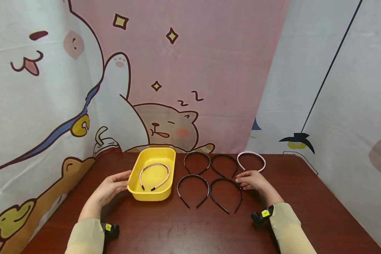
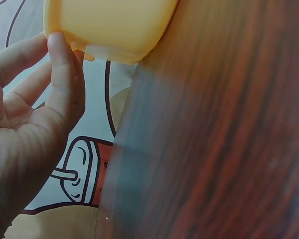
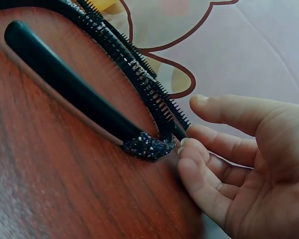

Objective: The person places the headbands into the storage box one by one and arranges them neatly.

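One yellow tray (image 1: 150, 196) on table (image 1: 177, 233), one pink headband (image 1: 157, 164) inside; left hand (image 1: 108, 187) touches tray, fingers extended. Right: four black headbands (image 1: 193, 175), one pale headband (image 1: 251, 152); right hand (image 1: 255, 180) beside them, grasp indeterminable.

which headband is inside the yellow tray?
The pink headband with black tips, alone inside the yellow tray. The other pale headband and the four black headbands all lie outside it, on the table.
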`<state>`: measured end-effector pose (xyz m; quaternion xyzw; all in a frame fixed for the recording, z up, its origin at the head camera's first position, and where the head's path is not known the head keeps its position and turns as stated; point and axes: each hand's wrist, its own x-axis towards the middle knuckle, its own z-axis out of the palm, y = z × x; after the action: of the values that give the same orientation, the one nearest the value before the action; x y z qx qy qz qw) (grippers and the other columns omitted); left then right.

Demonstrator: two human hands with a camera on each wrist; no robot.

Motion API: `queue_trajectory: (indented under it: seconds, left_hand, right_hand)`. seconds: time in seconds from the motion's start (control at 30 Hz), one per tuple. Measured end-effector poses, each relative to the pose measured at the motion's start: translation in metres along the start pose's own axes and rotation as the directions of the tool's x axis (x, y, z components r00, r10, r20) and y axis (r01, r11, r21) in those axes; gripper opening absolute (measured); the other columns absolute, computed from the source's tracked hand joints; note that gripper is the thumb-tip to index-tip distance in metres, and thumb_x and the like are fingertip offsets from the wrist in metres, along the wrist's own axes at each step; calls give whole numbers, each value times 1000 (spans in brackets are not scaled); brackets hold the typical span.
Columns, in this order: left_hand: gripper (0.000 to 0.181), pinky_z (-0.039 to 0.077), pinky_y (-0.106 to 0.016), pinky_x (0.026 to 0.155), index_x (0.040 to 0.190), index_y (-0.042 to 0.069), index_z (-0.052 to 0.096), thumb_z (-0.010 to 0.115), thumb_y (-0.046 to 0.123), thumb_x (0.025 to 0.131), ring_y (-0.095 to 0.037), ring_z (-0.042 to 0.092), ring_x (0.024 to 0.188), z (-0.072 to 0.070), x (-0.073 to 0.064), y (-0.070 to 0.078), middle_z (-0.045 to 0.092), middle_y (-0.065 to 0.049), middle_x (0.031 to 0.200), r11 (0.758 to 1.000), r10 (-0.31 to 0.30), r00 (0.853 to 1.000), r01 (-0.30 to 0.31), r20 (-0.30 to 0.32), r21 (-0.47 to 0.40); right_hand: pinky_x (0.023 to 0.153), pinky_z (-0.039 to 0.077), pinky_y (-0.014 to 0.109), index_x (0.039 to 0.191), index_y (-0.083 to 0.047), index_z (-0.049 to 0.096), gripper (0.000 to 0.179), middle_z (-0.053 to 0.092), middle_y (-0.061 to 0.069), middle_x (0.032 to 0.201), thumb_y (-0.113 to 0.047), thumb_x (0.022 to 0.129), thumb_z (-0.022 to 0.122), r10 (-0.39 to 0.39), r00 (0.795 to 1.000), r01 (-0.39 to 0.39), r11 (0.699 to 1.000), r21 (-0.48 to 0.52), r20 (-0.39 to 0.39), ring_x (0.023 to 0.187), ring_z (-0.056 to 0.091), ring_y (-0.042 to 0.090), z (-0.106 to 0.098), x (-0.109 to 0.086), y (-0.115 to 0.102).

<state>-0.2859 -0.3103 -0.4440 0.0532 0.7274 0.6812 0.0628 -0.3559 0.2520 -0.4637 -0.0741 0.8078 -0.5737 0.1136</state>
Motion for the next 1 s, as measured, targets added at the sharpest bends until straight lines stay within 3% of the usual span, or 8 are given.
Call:
queue_trajectory:
  seconds: [0.23,0.53,1.0]
  left_hand:
    - [58,53,-28,86,146,-8,34,59,1,94,-22,62,109,-1,0,0,40,-30,142,1000,2,1000,-2,-10,0]
    - [60,52,-29,88,146,-8,33,60,1,93,-20,62,107,4,2,-3,42,-30,141,1000,1,1000,-1,5,-11]
    - [59,53,-29,87,145,-9,34,61,2,93,-18,63,105,0,0,-3,45,-27,139,1000,11,1000,-11,-6,-7]
  right_hand:
    - [65,56,30,113,15,62,38,66,2,81,-10,86,71,4,1000,-4,999,-33,-10,70,61,14,3,1,1]
    - [61,54,31,108,5,71,35,65,0,73,-15,80,78,-4,998,-11,971,-239,-62,69,59,13,6,-1,1]
    - [55,51,31,98,-1,75,28,60,0,66,-16,75,81,-34,990,-14,944,-328,-139,63,57,14,17,-1,-5]
